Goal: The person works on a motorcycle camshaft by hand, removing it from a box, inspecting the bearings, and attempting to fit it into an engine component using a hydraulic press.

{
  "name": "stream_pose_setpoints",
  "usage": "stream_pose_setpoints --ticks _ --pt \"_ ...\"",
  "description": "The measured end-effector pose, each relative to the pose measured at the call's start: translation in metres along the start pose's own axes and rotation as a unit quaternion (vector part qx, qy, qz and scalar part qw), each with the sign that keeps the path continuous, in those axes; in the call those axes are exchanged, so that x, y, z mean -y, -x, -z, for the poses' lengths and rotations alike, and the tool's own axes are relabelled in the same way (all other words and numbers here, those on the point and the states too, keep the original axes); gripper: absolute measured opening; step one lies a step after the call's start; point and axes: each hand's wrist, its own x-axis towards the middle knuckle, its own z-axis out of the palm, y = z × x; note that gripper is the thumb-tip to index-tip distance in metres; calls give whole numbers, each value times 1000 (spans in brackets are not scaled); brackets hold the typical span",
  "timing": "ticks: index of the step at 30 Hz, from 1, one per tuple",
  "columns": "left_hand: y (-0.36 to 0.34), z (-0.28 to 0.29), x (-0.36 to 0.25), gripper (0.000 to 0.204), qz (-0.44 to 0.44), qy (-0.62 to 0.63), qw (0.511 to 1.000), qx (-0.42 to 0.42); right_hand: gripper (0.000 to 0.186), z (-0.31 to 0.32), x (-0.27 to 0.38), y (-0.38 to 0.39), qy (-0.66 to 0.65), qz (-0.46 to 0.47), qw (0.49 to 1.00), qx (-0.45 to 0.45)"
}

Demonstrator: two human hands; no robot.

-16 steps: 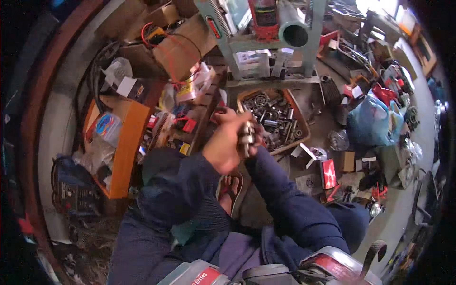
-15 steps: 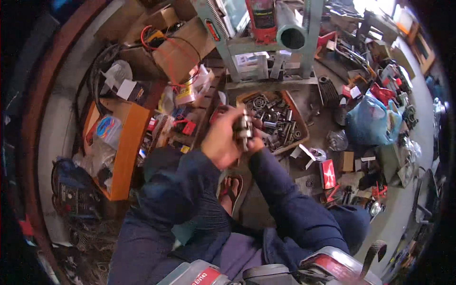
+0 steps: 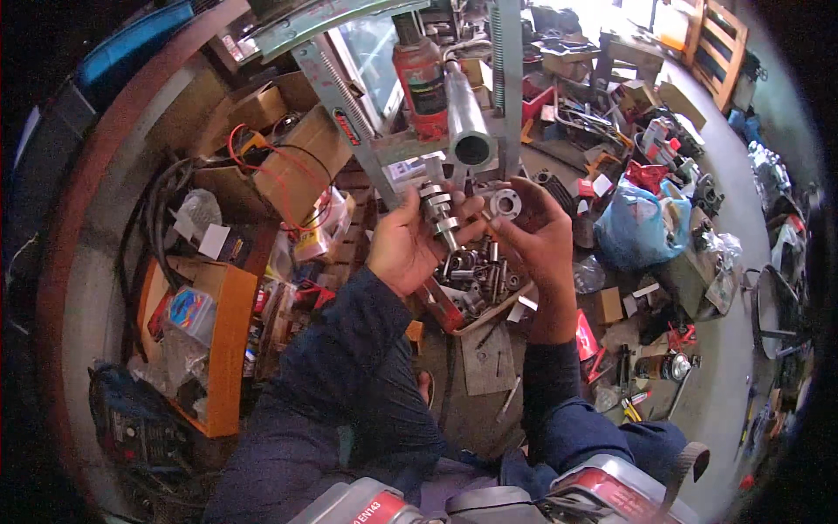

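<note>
My left hand (image 3: 408, 244) is closed round a short shiny steel shaft with round lobes (image 3: 441, 212), held upright at a slight tilt. Just right of it, my right hand (image 3: 537, 229) pinches a small steel flanged ring (image 3: 504, 203) with a centre bore and small holes. Both hands are raised over a shallow bin (image 3: 444, 311) heaped with loose metal parts, which they partly hide. Behind them stands a green press frame (image 3: 511, 87) with a red bottle jack (image 3: 417, 87) and a large steel tube (image 3: 472, 148) on it.
At the left are an orange box (image 3: 225, 349), cardboard boxes (image 3: 288, 183), cables and a dark machine (image 3: 131, 419). At the right lie a blue plastic bag (image 3: 637, 231), tools, small boxes and scattered parts. A wooden pallet (image 3: 720, 48) leans at the back right.
The hands have moved apart; the shaft stays in the left, while the right now shows a flanged ring, lifted higher. The view has tilted up, showing more of the press and room.
</note>
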Motion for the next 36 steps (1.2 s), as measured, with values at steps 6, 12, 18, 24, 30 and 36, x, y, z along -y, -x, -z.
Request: stream_pose_setpoints --ticks 6,12,18,24,30,36 --pt "6 6 3 30 17 -115 992 -53 68 -11 19 14 -118 -23 992 33" --pt "5 -1 11 29 31 -129 991 -10 77 -7 18 13 -84 6 994 64" --pt "9 -4 10 33 23 -137 990 -5 75 -11 21 13 -51 24 995 85" --pt "6 -1 11 32 6 -123 992 32 60 -9 15 17 -5 -10 997 73" --pt "3 -8 7 34 4 -69 996 63 59 -2 10 15 78 35 996 30" --pt "-2 1 19 48 -102 -261 959 49 61 -8 19 19 127 48 991 18"
